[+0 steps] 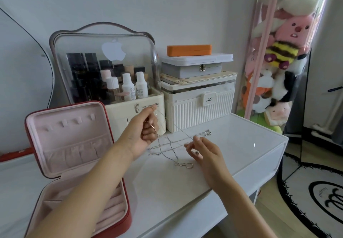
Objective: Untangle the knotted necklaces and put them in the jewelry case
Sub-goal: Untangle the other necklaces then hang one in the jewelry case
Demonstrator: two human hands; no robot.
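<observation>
Several thin silver necklace chains (172, 145) lie tangled on the white tabletop (232, 145), with clasps at the far right and a loop trailing toward me. My left hand (144, 130) is raised above them and pinches one chain between thumb and forefinger; the strand runs taut down to my right hand (202, 150), which pinches it low over the table. The red jewelry case (74, 156) with pink lining stands open at the left, its lid upright with hooks and a pocket. My left forearm hides part of its lower tray.
Behind the chains stand a clear-lidded cosmetics organizer (111, 74) with bottles and a ribbed cream storage box (200, 108) stacked with flat boxes and an orange case. A tube of plush toys (278, 61) rises at the right. The table's edge drops to a rug at right.
</observation>
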